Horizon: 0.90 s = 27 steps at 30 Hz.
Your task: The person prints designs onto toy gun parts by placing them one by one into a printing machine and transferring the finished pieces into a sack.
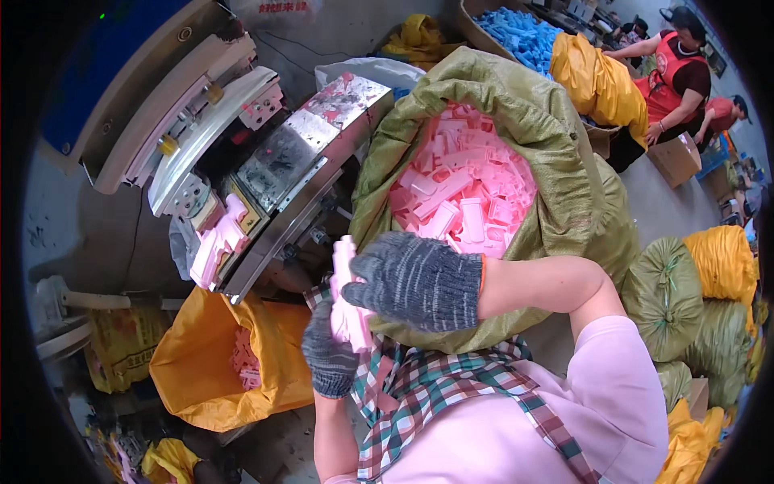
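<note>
In front of my body, I hold a pink moulded plastic piece [348, 319], tilted nearly upright. My left hand [329, 355], in a dark grey knit glove, is closed round its lower part. From the other side my right hand [419, 282], gloved alike, has its fingers closed at the upper part of the same piece; the fingertips are partly hidden. Just beyond my right hand stands a green woven sack [564, 153] with its mouth wide, full of pink plastic parts [463, 189]. More pink pieces [218, 242] rest at the near end of a metal machine [282, 169].
Below the machine's end a yellow sack [193, 363] holds small pink bits. Tied green sacks [665, 298] and yellow sacks [721, 262] are stacked at the right. At the back, blue parts [516, 36] fill a container, and a person in a red apron [673, 73] handles a yellow sack.
</note>
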Available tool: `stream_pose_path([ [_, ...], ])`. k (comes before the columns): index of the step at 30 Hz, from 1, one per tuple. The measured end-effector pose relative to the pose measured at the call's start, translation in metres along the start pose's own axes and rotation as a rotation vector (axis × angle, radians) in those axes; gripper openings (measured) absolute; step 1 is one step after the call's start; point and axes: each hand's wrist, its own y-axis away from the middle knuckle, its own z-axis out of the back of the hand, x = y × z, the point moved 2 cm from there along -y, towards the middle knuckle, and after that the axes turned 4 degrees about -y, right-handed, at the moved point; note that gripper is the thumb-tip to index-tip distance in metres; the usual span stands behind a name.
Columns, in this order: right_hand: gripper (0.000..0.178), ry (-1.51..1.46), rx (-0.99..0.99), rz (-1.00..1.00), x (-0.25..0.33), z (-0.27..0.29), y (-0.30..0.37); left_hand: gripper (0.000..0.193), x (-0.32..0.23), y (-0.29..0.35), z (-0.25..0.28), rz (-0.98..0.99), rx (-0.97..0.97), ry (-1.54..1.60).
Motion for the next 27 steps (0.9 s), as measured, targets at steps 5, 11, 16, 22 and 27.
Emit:
stream_pose_path([
  [5,0.031,-0.139,-0.030,-0.045,-0.010,-0.021,0.007,0.047,-0.006,-0.011,0.008,-0.219,-0.206,-0.333],
  [11,0.041,-0.348,-0.189,-0.090,-0.034,0.009,-0.001,0.057,0.006,-0.065,0.074,-0.271,-0.683,-0.729],
  [16,0.042,-0.472,-0.111,-0.062,-0.027,-0.004,0.004,0.064,0.046,-0.119,0.130,-0.016,-0.221,-0.529],
  [22,0.053,-0.553,-0.227,-0.156,-0.030,0.013,-0.022,0.053,0.038,-0.112,0.136,-0.379,-0.425,-0.923],
  [27,0.048,-0.452,-0.173,-0.131,-0.060,0.004,-0.053,0.051,0.053,-0.032,0.111,-0.268,-0.500,-0.930],
])
